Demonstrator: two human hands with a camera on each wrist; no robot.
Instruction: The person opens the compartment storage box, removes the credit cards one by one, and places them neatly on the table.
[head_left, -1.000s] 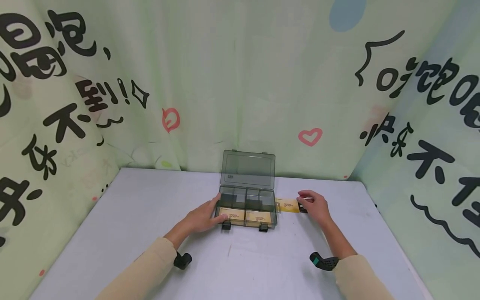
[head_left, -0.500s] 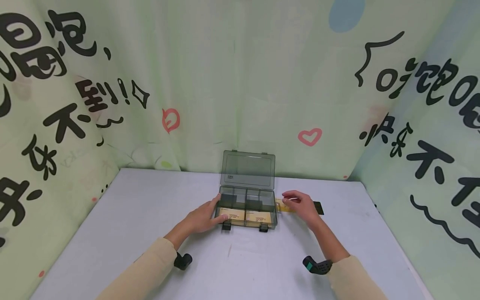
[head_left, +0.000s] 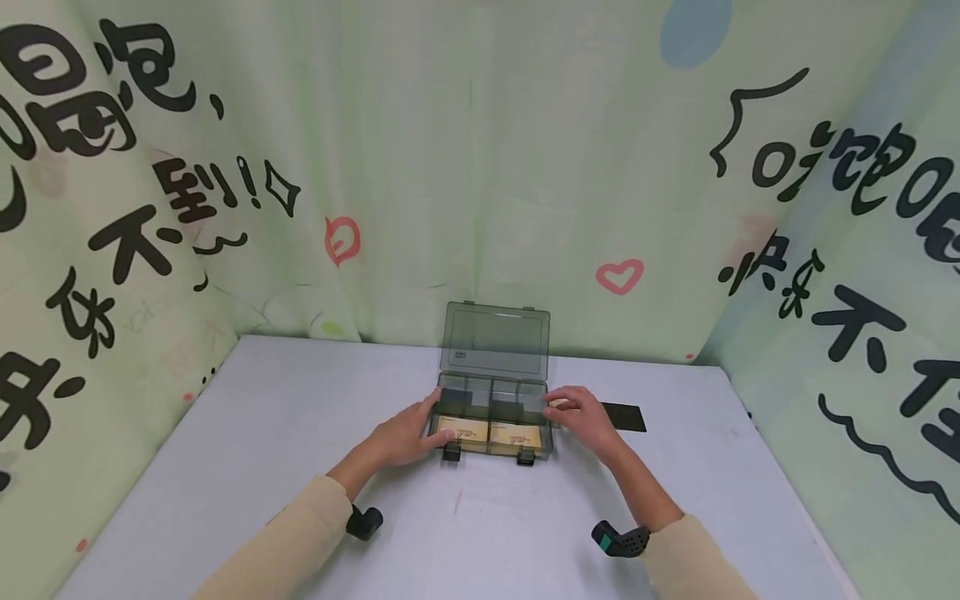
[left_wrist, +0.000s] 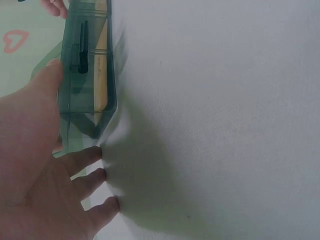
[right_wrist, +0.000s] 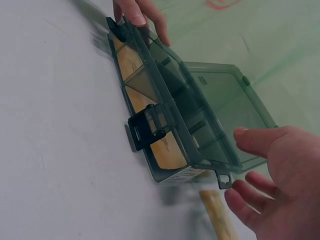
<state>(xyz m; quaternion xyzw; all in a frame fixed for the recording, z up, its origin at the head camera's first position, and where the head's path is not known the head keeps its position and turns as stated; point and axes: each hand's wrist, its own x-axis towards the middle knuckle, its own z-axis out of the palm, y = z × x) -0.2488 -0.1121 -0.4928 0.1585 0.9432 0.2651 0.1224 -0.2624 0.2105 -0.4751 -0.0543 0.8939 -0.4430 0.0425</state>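
Translucent smoke-grey plastic compartment box (head_left: 507,409) sits toward the rear middle of the white tabletop (head_left: 480,525), clear grey lid (head_left: 495,337) upright behind it, black plastic latches (head_left: 526,457) at the front. Left hand (head_left: 408,432) at the box's left end, grip narrow, thumb over the front-left corner and index finger along the side wall, so holding it. Right hand (head_left: 581,417) at the right end, grip loosely spread, nothing visibly held; can't tell if it touches the box. Pale yellow printed cards (head_left: 516,435) show in the front half. Flat black rectangle (head_left: 628,417) lies just right of the right hand; a narrow yellow strip (right_wrist: 217,214) shows near those fingers in the right wrist view, can't tell whether the two join. Handling, my guess from here: box light, stiff, slightly slippery, lid hinge and latches the fragile bits. Best hold: low on both end walls, thumbs on the rim, clear of the lid.
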